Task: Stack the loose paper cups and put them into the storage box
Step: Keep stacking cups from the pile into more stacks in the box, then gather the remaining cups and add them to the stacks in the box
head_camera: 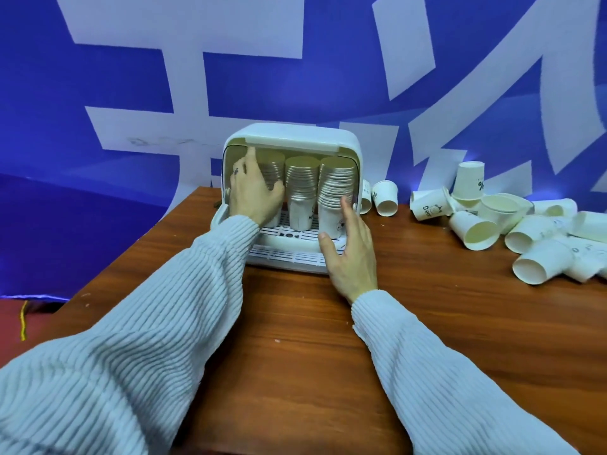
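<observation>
- Left hand (254,192) is reaching into the storage box (348,139) at the desk's (312,339) far edge, fingers spread against the leftmost stack (272,172).
- Right hand (349,251), fingers straight, is touching the rightmost stack (336,188).
- Loose cups (473,231) are lying toward the far right corner; gathering them probably comes next.

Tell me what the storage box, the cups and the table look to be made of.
Storage box: likely moulded plastic, cream with a soft sheen, rounded corners and a slotted white rack inside.
Loose cups: thin paper, matte white with printed marks and rolled rims.
Table: reddish-brown wood grain, smooth and faintly glossy; solid wood or laminate cannot be told.
</observation>
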